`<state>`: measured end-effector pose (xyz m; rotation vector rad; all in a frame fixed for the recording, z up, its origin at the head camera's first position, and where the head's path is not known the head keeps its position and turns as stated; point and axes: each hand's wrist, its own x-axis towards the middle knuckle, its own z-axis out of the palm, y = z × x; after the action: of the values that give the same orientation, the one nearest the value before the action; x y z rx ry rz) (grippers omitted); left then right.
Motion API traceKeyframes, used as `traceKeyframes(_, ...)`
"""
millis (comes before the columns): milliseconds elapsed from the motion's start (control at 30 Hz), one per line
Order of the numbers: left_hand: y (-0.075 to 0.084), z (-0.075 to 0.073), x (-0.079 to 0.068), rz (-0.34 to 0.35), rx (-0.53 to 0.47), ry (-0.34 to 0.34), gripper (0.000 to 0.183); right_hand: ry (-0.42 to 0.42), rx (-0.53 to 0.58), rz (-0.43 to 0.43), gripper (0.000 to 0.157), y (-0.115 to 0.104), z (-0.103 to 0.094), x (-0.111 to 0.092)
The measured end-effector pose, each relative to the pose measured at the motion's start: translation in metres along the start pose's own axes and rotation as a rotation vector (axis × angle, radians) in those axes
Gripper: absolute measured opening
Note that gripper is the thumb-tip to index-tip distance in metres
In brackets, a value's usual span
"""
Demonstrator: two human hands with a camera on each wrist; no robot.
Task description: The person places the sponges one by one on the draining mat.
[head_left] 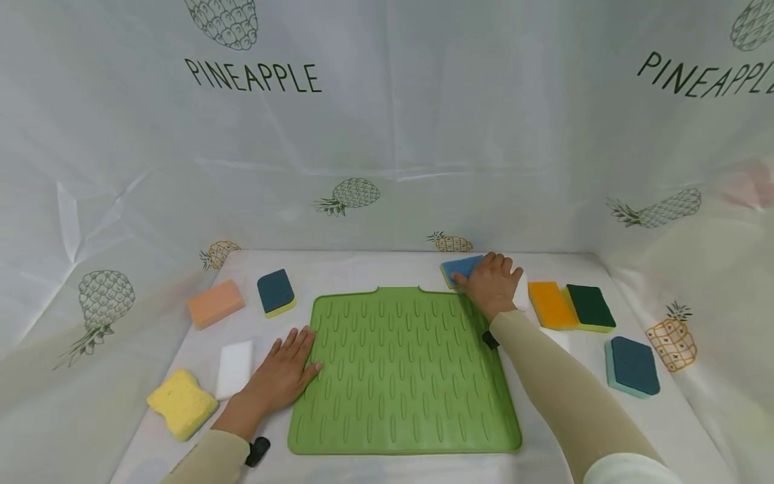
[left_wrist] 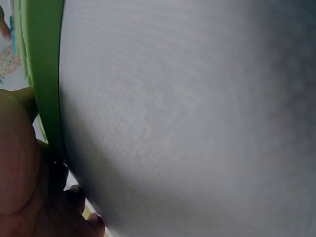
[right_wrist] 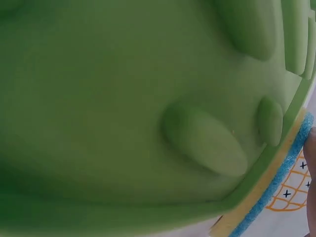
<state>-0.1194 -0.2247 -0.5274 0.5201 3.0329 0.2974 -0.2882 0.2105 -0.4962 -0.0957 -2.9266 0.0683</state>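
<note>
"PINEAPPLE" [head_left: 252, 75] is printed on the backdrop. The right hand [head_left: 492, 282] covers and grips a blue sponge [head_left: 459, 267] near the surface's far edge. The left hand [head_left: 283, 373] lies flat, fingers apart, on the green mat's [head_left: 402, 373] left edge.

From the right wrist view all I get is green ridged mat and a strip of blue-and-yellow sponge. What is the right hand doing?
Observer: The right hand grips a blue sponge at the green mat's far right corner.
Operator: And the other hand?
Observer: The left hand lies flat, fingers on the mat's left edge.
Operator: Anything beside it?
Observer: A white sponge and a yellow sponge lie just to its left.
</note>
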Motion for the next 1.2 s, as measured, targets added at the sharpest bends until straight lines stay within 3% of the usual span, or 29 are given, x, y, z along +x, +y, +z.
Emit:
traceKeyframes(200,0.003,-0.003,-0.001,0.002,0.012,0.01,0.069,-0.004,0.026,0.048,0.107,0.001,0.002,-0.003)
traceKeyframes(500,0.002,-0.004,-0.001,0.007,0.018,0.003,0.069,-0.082,0.031,0.035,0.107,0.003,0.003,-0.004)
traceKeyframes(700,0.001,-0.002,0.0,0.01,0.023,0.007,0.069,-0.066,0.07,0.028,0.106,0.002,0.003,-0.002)
traceKeyframes(1200,0.002,-0.002,0.0,0.006,0.018,0.003,0.07,0.012,0.121,-0.151,0.109,-0.006,0.003,0.007)
